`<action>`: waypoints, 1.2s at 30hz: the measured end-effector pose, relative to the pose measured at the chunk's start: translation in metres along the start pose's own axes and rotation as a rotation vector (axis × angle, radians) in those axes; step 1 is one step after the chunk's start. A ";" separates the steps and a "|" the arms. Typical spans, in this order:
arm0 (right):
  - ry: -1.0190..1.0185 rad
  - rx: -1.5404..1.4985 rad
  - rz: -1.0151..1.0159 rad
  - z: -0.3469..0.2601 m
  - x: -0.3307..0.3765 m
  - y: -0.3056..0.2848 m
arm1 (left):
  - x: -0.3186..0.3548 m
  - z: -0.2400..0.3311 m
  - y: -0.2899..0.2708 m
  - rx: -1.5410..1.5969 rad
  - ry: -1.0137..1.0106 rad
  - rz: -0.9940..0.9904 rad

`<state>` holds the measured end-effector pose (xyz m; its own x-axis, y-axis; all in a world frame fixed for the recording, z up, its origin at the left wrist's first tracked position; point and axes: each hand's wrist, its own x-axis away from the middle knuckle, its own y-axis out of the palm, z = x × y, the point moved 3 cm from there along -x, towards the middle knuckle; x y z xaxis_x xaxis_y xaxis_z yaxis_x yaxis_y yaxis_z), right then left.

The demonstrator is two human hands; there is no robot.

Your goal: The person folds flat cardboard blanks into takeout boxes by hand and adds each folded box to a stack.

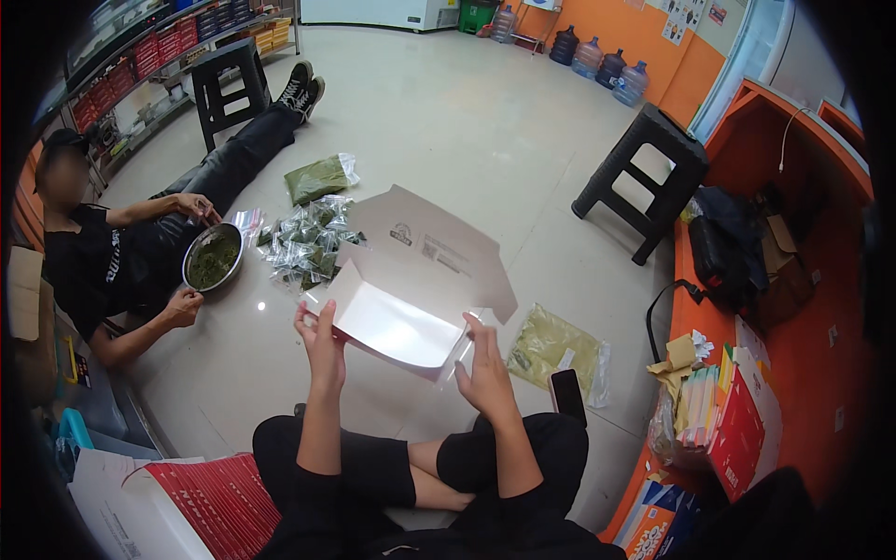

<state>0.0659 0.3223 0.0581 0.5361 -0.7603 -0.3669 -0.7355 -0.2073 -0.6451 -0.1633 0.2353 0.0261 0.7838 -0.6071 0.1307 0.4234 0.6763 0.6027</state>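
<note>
A partly folded cardboard carton [411, 317] with a glossy white inside is held above the floor between my hands. My left hand [323, 350] grips its left corner, thumb up. My right hand [485, 371] pinches the right end, where a clear, see-through edge shows. Beyond it spreads a large beige cardboard panel [420, 238] with dark print; I cannot tell whether it is one piece with the carton. Left of the panel lies a pile of small clear bags of green leafy stuff [308, 238]. A larger bag of green stuff [317, 179] lies behind them.
A co-worker [103, 243] sits at left, holding a metal bowl [213, 257] of green stuff. By my right knee are a flat yellow-green bag [555, 345] and a phone [567, 394]. Red folded boxes [219, 499] stand lower left. Black stools [644, 182] and an orange shelf [775, 355] flank the floor.
</note>
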 end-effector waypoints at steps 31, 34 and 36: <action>0.405 -1.017 0.179 0.020 -0.003 0.023 | 0.074 -0.011 0.082 -1.101 0.600 -0.795; 0.361 -0.970 0.199 0.015 -0.004 0.021 | 0.073 -0.013 0.081 -1.118 0.611 -0.782; 0.374 -0.946 0.213 0.012 -0.003 0.020 | 0.075 -0.014 0.082 -1.095 0.608 -0.795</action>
<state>0.0545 0.3279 0.0380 0.3132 -0.9466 -0.0762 -0.9111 -0.3222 0.2572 -0.0641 0.2508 0.0743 0.1372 -0.8830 -0.4488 0.7291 0.3967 -0.5577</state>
